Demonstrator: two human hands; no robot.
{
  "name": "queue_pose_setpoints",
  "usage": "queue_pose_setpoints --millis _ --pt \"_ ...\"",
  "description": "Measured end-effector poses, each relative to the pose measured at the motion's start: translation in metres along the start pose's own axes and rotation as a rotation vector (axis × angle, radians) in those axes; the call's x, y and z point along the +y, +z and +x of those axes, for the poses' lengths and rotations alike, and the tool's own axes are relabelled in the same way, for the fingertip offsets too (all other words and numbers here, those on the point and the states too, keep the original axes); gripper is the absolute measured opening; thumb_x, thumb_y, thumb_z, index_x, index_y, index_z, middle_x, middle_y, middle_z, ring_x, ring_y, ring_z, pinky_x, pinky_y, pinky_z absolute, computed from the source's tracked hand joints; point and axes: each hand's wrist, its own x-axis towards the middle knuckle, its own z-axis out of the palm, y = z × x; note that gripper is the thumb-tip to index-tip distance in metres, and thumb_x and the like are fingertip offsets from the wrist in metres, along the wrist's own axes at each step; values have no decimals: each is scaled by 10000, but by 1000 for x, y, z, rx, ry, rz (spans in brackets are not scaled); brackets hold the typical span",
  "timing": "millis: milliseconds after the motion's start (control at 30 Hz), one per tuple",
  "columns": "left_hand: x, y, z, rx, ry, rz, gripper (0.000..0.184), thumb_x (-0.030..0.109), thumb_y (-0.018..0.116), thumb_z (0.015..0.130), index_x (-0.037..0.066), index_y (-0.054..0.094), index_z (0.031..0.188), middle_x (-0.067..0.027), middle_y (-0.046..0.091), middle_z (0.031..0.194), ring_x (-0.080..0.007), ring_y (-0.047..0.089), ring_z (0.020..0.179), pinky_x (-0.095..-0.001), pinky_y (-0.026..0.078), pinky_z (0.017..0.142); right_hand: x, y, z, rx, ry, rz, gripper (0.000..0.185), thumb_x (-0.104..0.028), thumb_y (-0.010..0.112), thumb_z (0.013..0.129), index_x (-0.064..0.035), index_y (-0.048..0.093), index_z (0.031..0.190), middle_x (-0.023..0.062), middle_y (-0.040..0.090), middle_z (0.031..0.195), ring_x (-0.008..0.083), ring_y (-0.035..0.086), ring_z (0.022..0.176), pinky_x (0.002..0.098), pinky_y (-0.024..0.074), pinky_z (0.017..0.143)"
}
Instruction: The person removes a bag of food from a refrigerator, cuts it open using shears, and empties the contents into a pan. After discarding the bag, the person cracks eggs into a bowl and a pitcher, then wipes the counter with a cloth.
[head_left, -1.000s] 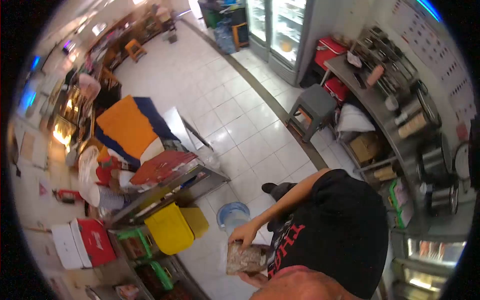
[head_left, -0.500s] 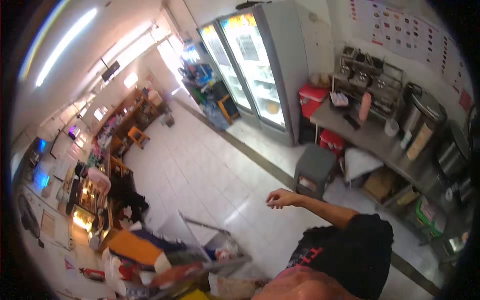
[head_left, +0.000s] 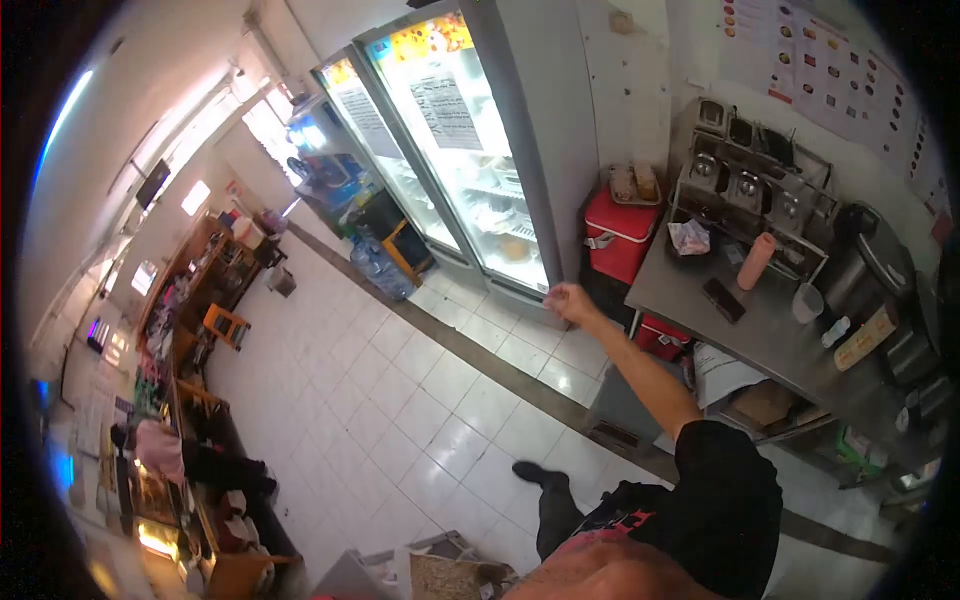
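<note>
My right hand (head_left: 568, 303) is stretched forward, with the bare forearm and black sleeve behind it. Its fingers are loosely bent and apart, and nothing shows in them. In the picture it overlaps the lower edge of the nearer glass-door fridge (head_left: 535, 240); whether it touches the door I cannot tell. Lit shelves with food show through the glass, and a written sheet (head_left: 443, 108) is stuck on the door. The door looks closed. My left hand is out of view.
Right: red cooler (head_left: 617, 235), grey bin (head_left: 625, 405), steel counter (head_left: 680, 283) bearing a pink bottle (head_left: 757, 262) and phone (head_left: 723, 300). Water bottles (head_left: 380, 268) stand beyond the fridges. At left, a person in pink (head_left: 160, 450) is by a counter. A cluttered cart (head_left: 440, 572) stands at the bottom.
My view has swung and come closer to the fridges. My right hand has risen from over the floor to the fridge's lower edge. The cart has slid down out of most of the view.
</note>
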Motion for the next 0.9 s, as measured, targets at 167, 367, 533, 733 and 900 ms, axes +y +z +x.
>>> queue_pose_setpoints --millis 167,367,533,733,900 --pt "31 59 165 -71 -50 -15 605 451 552 856 22 502 1279 -178 517 1292 -336 502 1194 -518 459 956 -37 -13 148 326 27 -22 511 -290 810 723 -36 601 1113 94 641 937 142 608 752 293 509 584" --pt "33 226 354 -411 -292 -83 632 483 549 855 22 498 1284 -181 509 1302 -346 495 1202 -531 458 957 -87 -39 267 681 -7 -264 760 -450 813 677 -28 526 1241 155 642 1064 254 640 907 381 521 748" --pt "-6 406 451 -627 -99 310 728 570 499 875 1 438 1325 -183 522 1276 -329 550 1136 -480 508 918 -114 -44 343 877 -226 -395 1045 -481 848 627 27 348 1392 246 495 1316 318 514 1207 392 429 998" --pt "-71 501 599 -625 -209 301 558 404 451 942 -31 452 1291 -163 568 1216 -295 596 1080 -434 519 908 -95 -27 409 956 -404 -306 579 -98 794 729 53 541 1227 97 587 1202 211 554 1065 327 418 952" --pt "-85 554 669 -541 -232 216 512 360 470 935 -25 469 1272 -157 592 1175 -273 618 1036 -413 532 850 -78 -10 415 1123 -317 -137 620 2 712 687 52 489 1263 153 548 1245 244 526 1130 355 391 999"
